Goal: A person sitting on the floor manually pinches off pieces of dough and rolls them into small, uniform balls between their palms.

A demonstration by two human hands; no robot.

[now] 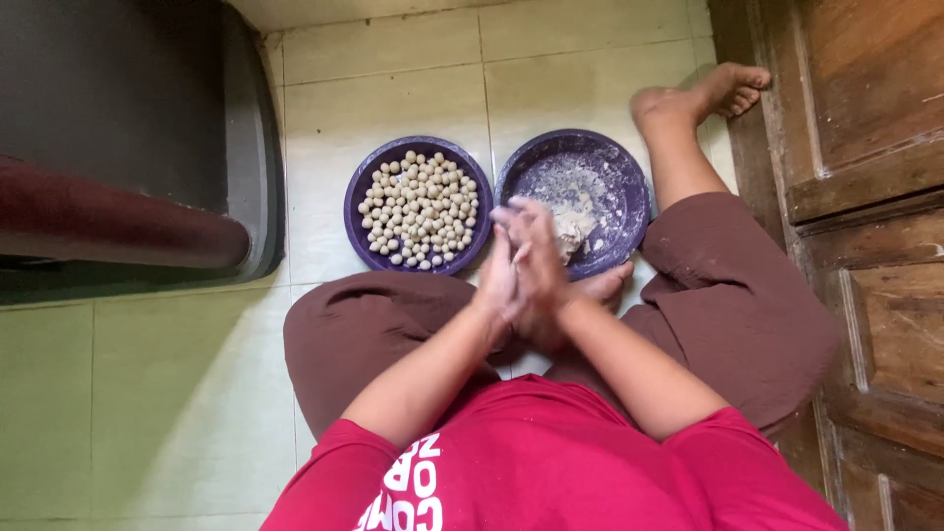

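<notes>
I sit cross-legged on a tiled floor. My left hand (497, 275) and my right hand (539, 265) are pressed palm to palm in front of me, blurred, just above the near rim of the right plate; whatever lies between the palms is hidden. A purple plate (356, 211) on the left holds several small pale dough balls (421, 208). A second purple plate (629, 182) on the right is dusted with flour and carries a lump of pale dough (573, 234) at its near side.
A dark piece of furniture with a maroon rounded edge (118, 221) fills the left. A wooden door (865, 197) stands at the right. My bare foot (703, 93) stretches out beyond the right plate. Pale floor tiles (393, 59) lie behind the plates.
</notes>
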